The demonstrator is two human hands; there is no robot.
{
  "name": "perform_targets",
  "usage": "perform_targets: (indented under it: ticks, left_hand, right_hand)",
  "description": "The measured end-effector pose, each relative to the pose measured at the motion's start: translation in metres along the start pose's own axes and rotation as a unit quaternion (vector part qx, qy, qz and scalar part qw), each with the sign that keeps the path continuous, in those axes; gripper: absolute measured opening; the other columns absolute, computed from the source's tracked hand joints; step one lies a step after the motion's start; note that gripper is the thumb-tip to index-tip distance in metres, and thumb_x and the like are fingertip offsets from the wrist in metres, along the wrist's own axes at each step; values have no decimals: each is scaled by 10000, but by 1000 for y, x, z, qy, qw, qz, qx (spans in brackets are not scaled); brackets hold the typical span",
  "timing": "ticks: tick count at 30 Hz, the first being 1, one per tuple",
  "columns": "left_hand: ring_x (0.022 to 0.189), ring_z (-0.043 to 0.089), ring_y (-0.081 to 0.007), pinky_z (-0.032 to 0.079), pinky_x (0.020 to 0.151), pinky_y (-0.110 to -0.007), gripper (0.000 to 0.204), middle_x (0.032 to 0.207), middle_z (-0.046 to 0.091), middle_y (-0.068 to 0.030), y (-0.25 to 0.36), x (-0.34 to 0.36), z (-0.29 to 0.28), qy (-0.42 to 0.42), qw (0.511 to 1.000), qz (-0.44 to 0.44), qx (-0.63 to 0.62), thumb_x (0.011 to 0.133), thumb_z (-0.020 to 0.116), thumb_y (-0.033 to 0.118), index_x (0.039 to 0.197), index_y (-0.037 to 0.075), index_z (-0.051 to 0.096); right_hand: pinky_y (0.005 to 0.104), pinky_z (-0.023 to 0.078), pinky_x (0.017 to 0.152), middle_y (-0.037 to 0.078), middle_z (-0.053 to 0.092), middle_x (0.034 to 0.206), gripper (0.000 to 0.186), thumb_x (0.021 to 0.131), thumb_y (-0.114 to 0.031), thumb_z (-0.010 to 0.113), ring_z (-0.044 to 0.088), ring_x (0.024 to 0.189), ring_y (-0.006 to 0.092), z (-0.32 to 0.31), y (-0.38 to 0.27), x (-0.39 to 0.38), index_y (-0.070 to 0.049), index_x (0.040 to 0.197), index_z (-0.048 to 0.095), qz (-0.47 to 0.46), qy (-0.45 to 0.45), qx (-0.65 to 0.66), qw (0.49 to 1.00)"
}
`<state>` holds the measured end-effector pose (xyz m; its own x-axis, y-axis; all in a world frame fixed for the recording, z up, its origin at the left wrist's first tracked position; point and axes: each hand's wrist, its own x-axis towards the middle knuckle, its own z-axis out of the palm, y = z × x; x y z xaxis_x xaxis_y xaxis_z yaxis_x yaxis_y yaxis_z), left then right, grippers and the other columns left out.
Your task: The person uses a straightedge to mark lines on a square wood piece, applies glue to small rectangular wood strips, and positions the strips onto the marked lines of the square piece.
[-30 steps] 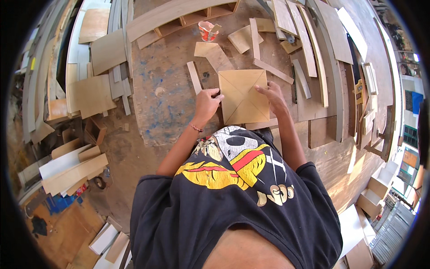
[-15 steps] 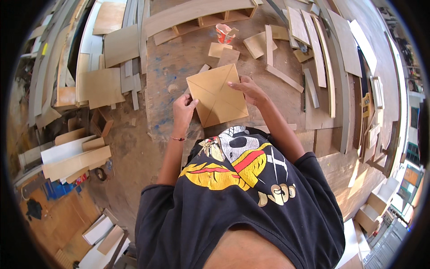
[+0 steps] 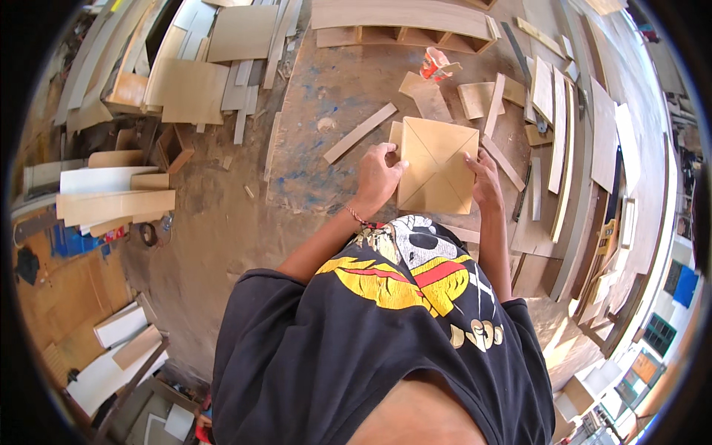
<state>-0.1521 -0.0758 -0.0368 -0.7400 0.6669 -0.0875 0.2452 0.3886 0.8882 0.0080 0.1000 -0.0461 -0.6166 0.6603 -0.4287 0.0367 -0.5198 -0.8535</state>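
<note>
Between my two hands is a square tan wooden board [image 3: 437, 170] with thin dark lines crossing corner to corner on its face. My left hand [image 3: 380, 172] grips its left edge, thumb on the near face. A strip of a second light wooden piece [image 3: 396, 135] shows past the board's upper left edge; how the two are joined is hidden. My right hand [image 3: 486, 175] holds the right edge, its thumb against the face and the other fingers mostly behind. Beyond the board, a flat wooden piece [image 3: 426, 98] lies on the worktable.
The brown worktable [image 3: 308, 126] bears a narrow wooden strip [image 3: 361, 133], a red and white torn cup [image 3: 436, 64] and a long compartmented wooden frame [image 3: 400, 21] at the back. Stacked boards [image 3: 193, 90] stand left; long planks [image 3: 556, 130] lie right.
My view has shifted, so the scene sits differently. The board is turned a little, and my right hand has moved from over its face to its right edge.
</note>
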Motion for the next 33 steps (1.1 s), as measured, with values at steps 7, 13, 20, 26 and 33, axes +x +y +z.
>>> perform_targets:
  ticks: [7, 13, 20, 26, 33]
  left_hand:
    - [637, 634, -184, 501, 617, -283, 308, 789, 660, -147, -10, 10, -9, 35, 999, -16, 24, 692, 712, 100, 944, -59, 631]
    - [589, 606, -169, 468, 573, -290, 281, 725, 662, -128, -4, 15, -11, -40, 997, -32, 62, 681, 711, 92, 931, -27, 666]
    - [536, 552, -133, 441, 547, -269, 246, 641, 637, -102, -7, 18, -14, -42, 998, -36, 6, 672, 717, 106, 881, -16, 679]
    - [560, 602, -186, 457, 553, -297, 257, 680, 652, -137, -29, 24, -8, -51, 997, -52, -18, 646, 732, 115, 862, -16, 680]
    - [601, 620, -152, 466, 577, -271, 273, 724, 671, -137, -29, 27, -9, -71, 993, -87, -45, 653, 740, 115, 884, -19, 681]
  right_hand:
    - [271, 499, 685, 111, 611, 930, 388, 783, -91, 676, 599, 776, 147, 13, 22, 10, 55, 1085, 482, 8, 77, -42, 996]
    - [255, 483, 675, 113, 624, 913, 380, 787, -95, 669, 589, 766, 128, 19, 32, 9, 69, 1087, 503, -32, 124, -92, 988]
    - [246, 476, 684, 109, 632, 937, 389, 788, -108, 670, 593, 788, 134, 21, 38, 9, 69, 1102, 524, -46, 166, -164, 971]
    - [248, 485, 669, 99, 646, 901, 342, 793, -101, 660, 601, 758, 118, 24, 35, 11, 62, 1073, 553, -65, 202, -294, 932]
    - [303, 477, 662, 126, 654, 728, 253, 812, -235, 622, 640, 720, 167, 26, 11, -2, -18, 933, 669, -63, 268, -363, 890]
